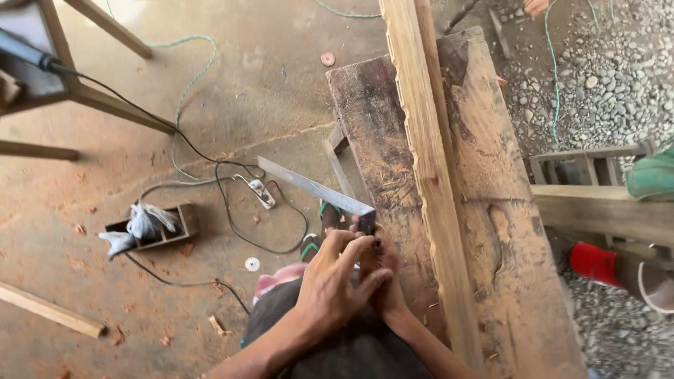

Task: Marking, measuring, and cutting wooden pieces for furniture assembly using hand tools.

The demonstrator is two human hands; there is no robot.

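Gripping try square [316, 188], both hands' [351, 281] fingers clamped on its stock, blade pointing up-left, beside long plank [428, 175]

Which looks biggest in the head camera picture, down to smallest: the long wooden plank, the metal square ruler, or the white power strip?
1. Long wooden plank, by far.
2. Metal square ruler, held by both hands.
3. White power strip, farther away on the floor, so it may look smaller.
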